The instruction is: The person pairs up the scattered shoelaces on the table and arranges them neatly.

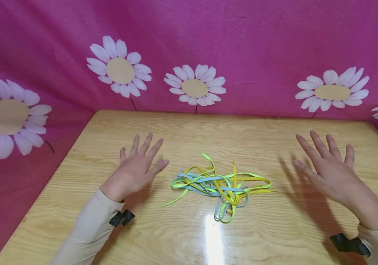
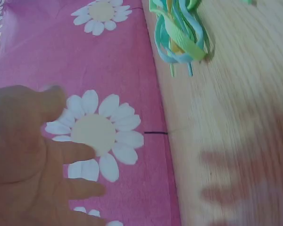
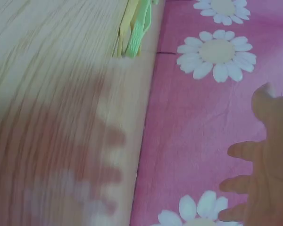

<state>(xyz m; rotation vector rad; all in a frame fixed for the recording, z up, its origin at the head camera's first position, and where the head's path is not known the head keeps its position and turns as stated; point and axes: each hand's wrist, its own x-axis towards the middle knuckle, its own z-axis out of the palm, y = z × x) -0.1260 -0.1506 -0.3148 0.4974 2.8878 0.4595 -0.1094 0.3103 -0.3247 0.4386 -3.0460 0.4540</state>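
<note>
A tangled heap of flat shoelaces (image 1: 220,186) in yellow, neon green and light blue lies in the middle of the wooden table. Left of it, the left hand (image 1: 136,171) is held over the table with its fingers spread and nothing in it. On the other side the right hand (image 1: 332,175) hovers with fingers spread too, farther from the laces, its shadow falling on the wood. Part of the lace heap (image 2: 179,35) shows at the top of the left wrist view. The right wrist view catches only one end of the laces (image 3: 136,30).
The wood-grain table (image 1: 162,235) reaches back to a pink cloth (image 1: 258,44) printed with white daisies, which hangs behind it and along the left side. A small black device sits at each wrist. Light glares off the table near the front.
</note>
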